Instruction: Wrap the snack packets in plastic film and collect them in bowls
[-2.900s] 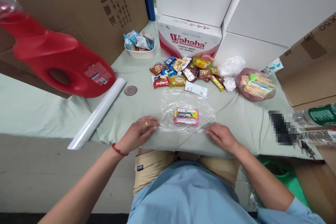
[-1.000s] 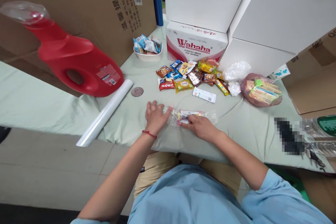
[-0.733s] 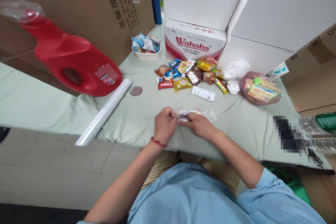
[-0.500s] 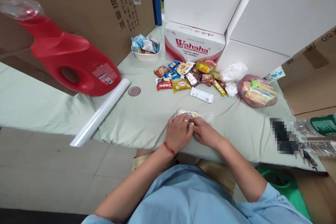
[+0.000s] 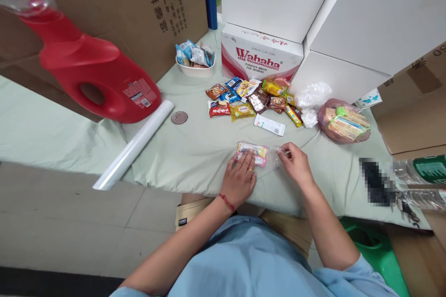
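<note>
Pressing and pinching at once: my left hand (image 5: 240, 184) lies palm down, its fingers extended and slightly parted, gripping nothing, their tips resting on a flat, rectangular, pink-edged packet with yellow and white panels (image 5: 258, 150). My right hand (image 5: 296, 162) has thumb and fingertips brought together on the loose end of a clear, crinkled plastic film (image 5: 273, 155), just beyond the packet's right edge. The step in hand appears to be the management of this film end. Any next move with it calls, in my judgement, for steady pressure from the left and a light, even pinch from the right, since thin film creases readily. The packet lies near the front edge of a pale green, wrinkled tablecloth (image 5: 198, 153), nearer to me than a slim white wrapped bar (image 5: 269, 125). Its upper face looks glossy, with dark print on the yellow panel (too small for me to read); its lower left part is hidden under my fingers. Whether film also passes beneath it, I cannot tell.
</note>
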The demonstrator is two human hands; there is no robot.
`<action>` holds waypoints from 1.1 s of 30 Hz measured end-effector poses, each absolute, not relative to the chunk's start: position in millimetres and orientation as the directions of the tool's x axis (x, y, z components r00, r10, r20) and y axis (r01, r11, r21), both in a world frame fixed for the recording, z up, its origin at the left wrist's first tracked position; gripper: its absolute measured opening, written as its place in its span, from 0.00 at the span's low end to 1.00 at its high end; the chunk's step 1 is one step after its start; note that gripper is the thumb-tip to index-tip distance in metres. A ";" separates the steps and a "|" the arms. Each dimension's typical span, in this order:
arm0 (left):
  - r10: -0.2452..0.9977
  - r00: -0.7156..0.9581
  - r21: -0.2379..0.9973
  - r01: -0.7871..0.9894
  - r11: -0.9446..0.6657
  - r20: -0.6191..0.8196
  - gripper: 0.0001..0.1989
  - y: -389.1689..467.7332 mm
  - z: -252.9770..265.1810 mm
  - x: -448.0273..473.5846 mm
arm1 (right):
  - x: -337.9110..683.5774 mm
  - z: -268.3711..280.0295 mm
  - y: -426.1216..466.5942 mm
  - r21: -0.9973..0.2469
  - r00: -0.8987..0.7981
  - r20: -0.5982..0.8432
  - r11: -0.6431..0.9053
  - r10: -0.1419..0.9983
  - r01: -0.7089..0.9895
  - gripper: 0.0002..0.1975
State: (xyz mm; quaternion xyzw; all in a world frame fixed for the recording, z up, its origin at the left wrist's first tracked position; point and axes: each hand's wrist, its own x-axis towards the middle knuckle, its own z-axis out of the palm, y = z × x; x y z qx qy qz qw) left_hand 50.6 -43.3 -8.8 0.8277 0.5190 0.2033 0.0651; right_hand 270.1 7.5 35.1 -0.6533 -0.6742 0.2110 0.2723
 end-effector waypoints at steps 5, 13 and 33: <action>0.881 0.379 0.317 0.830 -0.460 0.285 0.25 -43.0 -10.6 53.6 | 200.4 53.6 29.9 -0.505 -0.165 0.091 0.188 0.982 0.843 0.04; 0.868 0.358 0.473 0.732 -0.490 0.344 0.17 -48.2 -14.0 18.7 | 141.3 31.0 25.2 -0.252 -0.337 -0.002 0.325 0.942 0.912 0.13; 0.847 0.041 0.679 0.579 -0.452 0.529 0.14 -77.0 7.7 -26.8 | 164.9 39.5 0.3 -0.468 -0.287 0.142 0.320 0.947 0.824 0.11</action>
